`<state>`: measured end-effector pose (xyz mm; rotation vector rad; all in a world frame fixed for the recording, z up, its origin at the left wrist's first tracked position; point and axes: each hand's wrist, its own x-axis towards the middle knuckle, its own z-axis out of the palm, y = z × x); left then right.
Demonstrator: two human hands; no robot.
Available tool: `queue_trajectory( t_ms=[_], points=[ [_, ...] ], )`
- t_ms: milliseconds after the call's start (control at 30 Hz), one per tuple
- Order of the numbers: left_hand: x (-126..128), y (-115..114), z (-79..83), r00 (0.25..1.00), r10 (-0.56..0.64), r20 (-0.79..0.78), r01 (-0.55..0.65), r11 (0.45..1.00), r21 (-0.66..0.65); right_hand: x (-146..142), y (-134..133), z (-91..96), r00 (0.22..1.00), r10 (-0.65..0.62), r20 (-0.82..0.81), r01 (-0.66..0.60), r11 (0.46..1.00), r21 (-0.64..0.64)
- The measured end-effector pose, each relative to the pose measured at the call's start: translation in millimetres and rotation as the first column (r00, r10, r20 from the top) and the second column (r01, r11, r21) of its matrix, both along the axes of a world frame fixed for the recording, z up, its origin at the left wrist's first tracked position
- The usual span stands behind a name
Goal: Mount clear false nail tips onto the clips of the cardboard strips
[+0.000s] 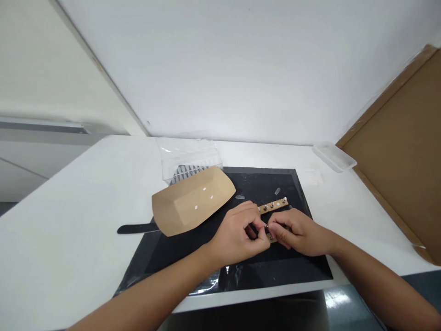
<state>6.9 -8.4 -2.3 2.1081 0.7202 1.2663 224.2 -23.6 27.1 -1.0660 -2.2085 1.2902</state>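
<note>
Both hands meet over a black mat (193, 255) on the white table. My left hand (237, 234) is curled, its fingertips pinching a small metal piece beside a thin tan strip (274, 205) studded with small metal fasteners. My right hand (298, 232) is also closed, pressing on the near end of the strip and a dark tool-like bit between the two hands. What exactly sits between the fingertips is too small to make out.
A tan paper tray (191, 200) lies upside down on the mat's left. A black strap (136, 228) pokes out under it. A clear plastic box (189, 158) stands behind, a shallow clear tray (334, 156) at far right, a cardboard panel (403, 147) against the wall.
</note>
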Motion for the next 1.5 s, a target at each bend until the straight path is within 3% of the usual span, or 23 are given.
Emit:
queue_trajectory(
  t_ms=[267, 533, 900, 1500],
  points=[
    [-1.3, -3.0, 1.5, 0.995, -0.051, 0.088, 0.07, 0.97, -0.233, -0.6, 0.4, -2.7, 0.999, -0.038, -0.022, 0.037, 0.999, -0.019],
    [-2.6, -1.6, 3.8, 0.989, -0.095, 0.113, 0.131, 0.919, -0.372, -1.8, 2.3, -0.7, 0.996, -0.078, -0.046, 0.082, 0.99, 0.114],
    [-5.1, -2.1, 1.3, 0.969, -0.143, 0.202, 0.236, 0.776, -0.585, -0.3, 4.2, 3.4, 0.995, -0.085, -0.054, 0.092, 0.986, 0.141],
    [-7.4, 1.0, 1.4, 0.969, -0.128, 0.213, 0.219, 0.843, -0.491, 1.1, 5.5, 4.0, 0.991, -0.121, -0.06, 0.13, 0.977, 0.168]
  ],
)
